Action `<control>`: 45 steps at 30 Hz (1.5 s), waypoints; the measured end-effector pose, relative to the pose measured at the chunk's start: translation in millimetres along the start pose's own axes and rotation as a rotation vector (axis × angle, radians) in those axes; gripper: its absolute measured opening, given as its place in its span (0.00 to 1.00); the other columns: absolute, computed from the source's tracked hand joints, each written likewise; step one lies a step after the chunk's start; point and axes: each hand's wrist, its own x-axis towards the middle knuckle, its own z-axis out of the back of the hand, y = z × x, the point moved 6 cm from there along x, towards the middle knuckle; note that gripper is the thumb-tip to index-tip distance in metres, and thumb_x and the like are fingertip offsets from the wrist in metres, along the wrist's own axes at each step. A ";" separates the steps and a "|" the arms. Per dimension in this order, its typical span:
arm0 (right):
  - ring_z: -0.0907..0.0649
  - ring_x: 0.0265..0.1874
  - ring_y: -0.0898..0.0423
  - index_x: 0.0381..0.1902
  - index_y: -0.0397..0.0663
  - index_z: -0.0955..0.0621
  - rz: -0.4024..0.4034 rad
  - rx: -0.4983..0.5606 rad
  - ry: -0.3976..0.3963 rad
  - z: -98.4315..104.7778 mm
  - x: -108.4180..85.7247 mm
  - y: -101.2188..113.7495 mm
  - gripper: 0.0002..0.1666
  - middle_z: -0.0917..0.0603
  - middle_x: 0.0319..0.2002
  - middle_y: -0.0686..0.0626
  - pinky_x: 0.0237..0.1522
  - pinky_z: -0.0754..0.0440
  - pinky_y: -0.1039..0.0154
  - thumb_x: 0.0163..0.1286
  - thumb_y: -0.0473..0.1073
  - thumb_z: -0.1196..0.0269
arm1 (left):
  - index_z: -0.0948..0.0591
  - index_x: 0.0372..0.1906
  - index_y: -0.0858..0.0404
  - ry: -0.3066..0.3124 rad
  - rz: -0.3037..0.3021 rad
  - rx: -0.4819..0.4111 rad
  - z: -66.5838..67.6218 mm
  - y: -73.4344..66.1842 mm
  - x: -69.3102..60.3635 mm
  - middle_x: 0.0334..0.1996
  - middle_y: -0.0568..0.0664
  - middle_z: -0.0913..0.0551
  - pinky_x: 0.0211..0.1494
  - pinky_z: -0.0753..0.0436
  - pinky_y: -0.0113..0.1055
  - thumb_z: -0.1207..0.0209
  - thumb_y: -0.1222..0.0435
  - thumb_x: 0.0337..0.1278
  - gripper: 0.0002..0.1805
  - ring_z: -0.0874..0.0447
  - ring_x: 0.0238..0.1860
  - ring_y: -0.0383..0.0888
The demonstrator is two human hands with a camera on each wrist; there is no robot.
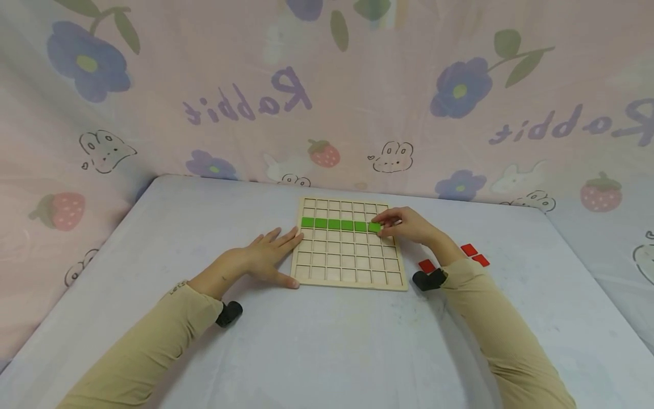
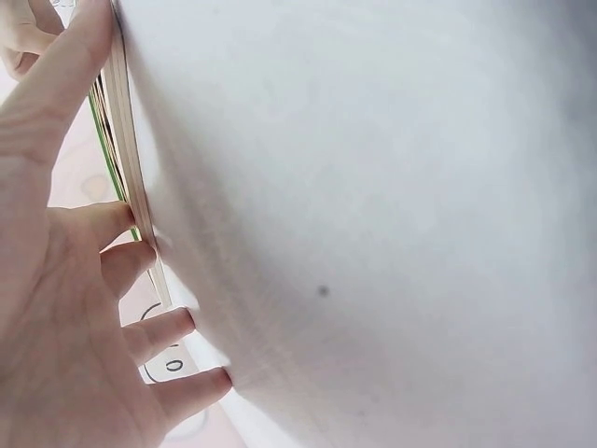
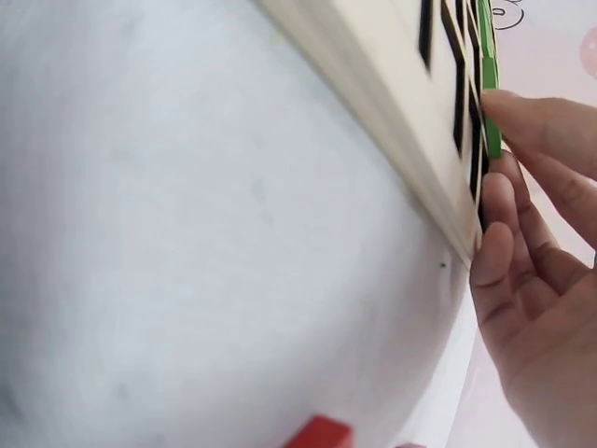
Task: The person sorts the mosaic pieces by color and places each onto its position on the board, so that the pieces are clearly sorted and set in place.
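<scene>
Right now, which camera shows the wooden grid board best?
The head view: it looks down on the wooden grid board, nearly all in sight. The left wrist view shows it edge-on, partly behind the left hand; the right wrist view, one corner and some steeply slanted cells.

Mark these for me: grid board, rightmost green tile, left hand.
Grid board (image 1: pixel 347 248): head view, on a bare cell near its middle.
Rightmost green tile (image 1: pixel 374 228): head view, on its top face.
Left hand (image 1: pixel 267 257): head view, on the back of it.
</scene>
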 end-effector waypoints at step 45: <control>0.22 0.49 0.51 0.60 0.50 0.22 -0.076 0.076 -0.072 20.2 -31.0 -29.1 0.26 0.19 0.51 0.43 0.38 0.24 0.61 0.65 0.49 0.35 | 0.57 0.77 0.60 0.001 0.002 0.013 1.0 -1.3 -0.2 0.78 0.55 0.62 0.73 0.60 0.63 0.39 0.40 0.53 0.57 0.67 0.75 0.65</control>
